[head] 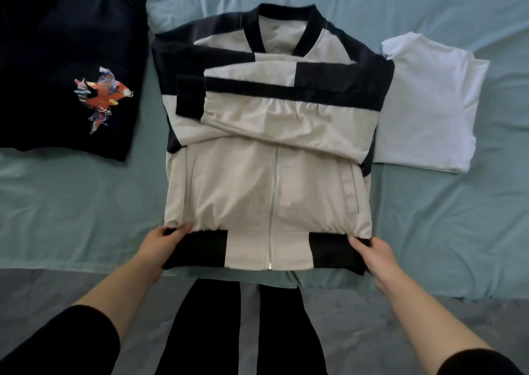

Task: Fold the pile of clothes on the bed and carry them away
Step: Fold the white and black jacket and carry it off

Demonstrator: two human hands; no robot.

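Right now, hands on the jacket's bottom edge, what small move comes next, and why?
Probably fold the hem up toward the collar: the left hand and right hand each grip a hem corner, and the sleeves already lie folded across the jacket.

The jacket point(269, 157) is cream with navy bands; one shirt point(65, 68) is black (red-orange print), another point(429, 102) white; the sheet point(71, 197) teal.

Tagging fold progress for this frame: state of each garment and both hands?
jacket: zipped, sleeves folded across front, body not yet folded.
dark printed shirt: folded, flat on bed.
white shirt: folded, flat on bed.
left hand: grips jacket's hem corner.
right hand: grips the other hem corner.
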